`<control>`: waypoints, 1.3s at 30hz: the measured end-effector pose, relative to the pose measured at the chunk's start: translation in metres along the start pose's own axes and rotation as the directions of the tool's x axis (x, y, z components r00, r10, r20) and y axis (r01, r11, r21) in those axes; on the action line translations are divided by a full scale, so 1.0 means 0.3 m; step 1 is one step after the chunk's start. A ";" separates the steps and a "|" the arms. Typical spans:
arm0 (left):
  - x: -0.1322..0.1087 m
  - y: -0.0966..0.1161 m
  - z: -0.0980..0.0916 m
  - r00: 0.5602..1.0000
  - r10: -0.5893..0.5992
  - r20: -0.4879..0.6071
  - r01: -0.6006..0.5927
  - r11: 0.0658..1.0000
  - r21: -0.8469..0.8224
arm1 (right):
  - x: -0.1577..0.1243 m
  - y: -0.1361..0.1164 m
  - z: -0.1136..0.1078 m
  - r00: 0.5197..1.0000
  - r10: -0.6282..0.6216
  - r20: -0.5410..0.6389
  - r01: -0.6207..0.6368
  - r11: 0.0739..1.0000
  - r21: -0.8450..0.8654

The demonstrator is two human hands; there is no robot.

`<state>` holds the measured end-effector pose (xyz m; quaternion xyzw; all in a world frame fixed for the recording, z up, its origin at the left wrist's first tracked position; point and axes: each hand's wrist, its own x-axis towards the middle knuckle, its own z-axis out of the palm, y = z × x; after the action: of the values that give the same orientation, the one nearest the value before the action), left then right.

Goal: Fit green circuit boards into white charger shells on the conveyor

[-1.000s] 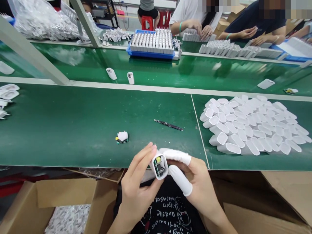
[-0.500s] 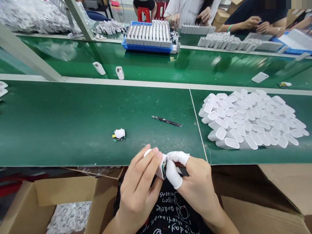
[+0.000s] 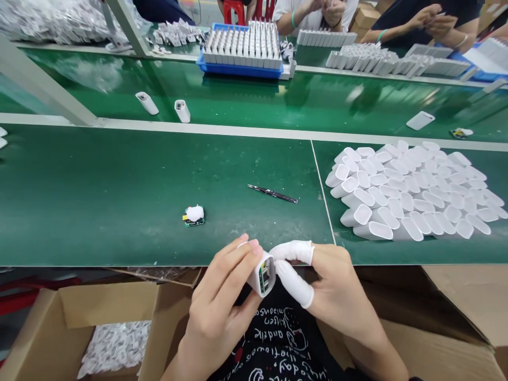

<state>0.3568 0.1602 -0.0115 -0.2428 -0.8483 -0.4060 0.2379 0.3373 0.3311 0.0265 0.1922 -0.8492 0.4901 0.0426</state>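
My left hand (image 3: 222, 301) is wrapped round a white plastic charger housing (image 3: 257, 288), its open end turned to the right. Inside that opening a green circuit board with metal parts (image 3: 265, 276) is visible. The thumb and index finger of my right hand (image 3: 313, 270) wear white finger cots. Their tips come close together at the housing's upper right rim and touch it; the contact is partly hidden. A loose circuit board with a white blob on top (image 3: 194, 214) lies on the green bench, left of my hands. Black tweezers (image 3: 273, 193) lie beyond them.
Many empty white housings (image 3: 413, 196) stand packed together at the right. On the green strip behind the rail lie separate housings (image 3: 182, 111). A blue tray (image 3: 242, 71) holds rows of white parts. Co-workers' hands (image 3: 432, 21) work across the bench. A cardboard box (image 3: 107, 312) sits lower left.
My right fingertips have drawn back from the housing's opening to its upper rim, and the board inside shows more. The view has shifted slightly. The tweezers and the loose board lie unmoved.
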 end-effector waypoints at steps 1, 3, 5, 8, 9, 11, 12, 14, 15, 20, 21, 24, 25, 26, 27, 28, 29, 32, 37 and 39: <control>-0.001 -0.001 0.002 1.000 -0.008 -0.005 0.008 1.000 -0.004 | 0.001 -0.003 -0.006 0.998 0.040 0.043 -0.042 0.997 0.063; -0.002 -0.002 0.009 1.000 0.000 -0.010 0.000 1.000 0.005 | 0.002 -0.007 -0.008 0.987 0.110 0.114 -0.124 0.984 0.124; -0.003 -0.005 0.016 1.000 0.024 -0.011 -0.023 0.999 0.026 | 0.003 -0.005 0.001 0.978 0.161 0.130 -0.178 0.975 0.131; -0.005 -0.013 0.018 0.999 0.008 -0.035 -0.006 0.998 0.058 | 0.006 0.005 0.021 0.973 0.191 0.126 -0.211 0.962 0.173; -0.006 -0.016 0.016 0.999 -0.017 -0.045 0.020 0.998 0.055 | 0.007 0.008 0.025 0.974 0.183 0.135 -0.208 0.957 0.204; -0.008 -0.021 0.009 0.996 -0.073 -0.052 0.075 0.997 0.025 | 0.008 0.013 0.029 0.973 0.161 0.166 -0.203 0.937 0.284; -0.008 -0.023 0.007 0.994 -0.095 -0.048 0.095 0.995 0.004 | 0.008 0.014 0.029 0.972 0.157 0.175 -0.208 0.924 0.322; -0.007 -0.025 0.006 0.993 -0.109 -0.034 0.108 0.994 -0.026 | 0.009 0.013 0.030 0.966 0.187 0.178 -0.242 0.897 0.370; -0.007 -0.025 0.008 0.995 -0.097 -0.036 0.096 0.995 -0.023 | 0.010 0.013 0.032 0.962 0.209 0.173 -0.261 0.889 0.377; 0.000 -0.015 0.022 0.998 -0.002 -0.061 0.006 0.998 0.069 | 0.013 0.017 0.045 0.967 0.224 0.121 -0.250 0.927 0.279; 0.001 -0.011 0.021 0.998 -0.017 -0.053 0.020 0.997 0.070 | 0.013 0.018 0.046 0.972 0.205 0.117 -0.230 0.936 0.267; 0.004 -0.001 0.011 0.995 -0.096 -0.006 0.096 0.995 0.039 | 0.012 0.024 0.039 0.976 0.166 0.138 -0.200 0.937 0.285; 0.004 0.001 0.007 0.993 -0.114 0.014 0.114 0.993 0.024 | 0.011 0.027 0.036 0.975 0.167 0.146 -0.204 0.935 0.290; 0.005 0.002 0.004 0.992 -0.122 0.034 0.122 0.993 0.010 | 0.011 0.029 0.034 0.974 0.169 0.152 -0.206 0.937 0.281; 0.004 0.002 0.002 0.991 -0.121 0.050 0.121 0.993 -0.004 | 0.011 0.032 0.032 0.974 0.166 0.155 -0.201 0.946 0.252; 0.004 0.001 0.001 0.992 -0.115 0.061 0.116 0.993 -0.012 | 0.012 0.036 0.031 0.976 0.150 0.156 -0.181 0.962 0.205; 0.003 0.000 0.001 0.992 -0.109 0.068 0.111 0.994 -0.017 | 0.013 0.040 0.030 0.979 0.122 0.160 -0.146 0.979 0.142; 0.000 -0.003 0.001 0.992 -0.092 0.081 0.094 0.995 -0.022 | 0.015 0.055 0.029 0.980 0.024 0.200 -0.012 0.998 -0.063; -0.008 -0.001 -0.004 0.991 -0.059 0.121 0.063 0.997 -0.032 | 0.023 0.084 0.017 0.953 -0.073 0.294 0.119 0.982 -0.144; -0.014 -0.003 -0.007 0.985 -0.085 0.150 0.095 0.994 -0.058 | 0.031 0.099 0.009 0.936 -0.100 0.336 0.148 0.982 -0.119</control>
<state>0.3599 0.1571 -0.0132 -0.2412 -0.8601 -0.4245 0.1479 0.3181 0.3395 0.0032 0.3209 -0.8634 0.3854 -0.0551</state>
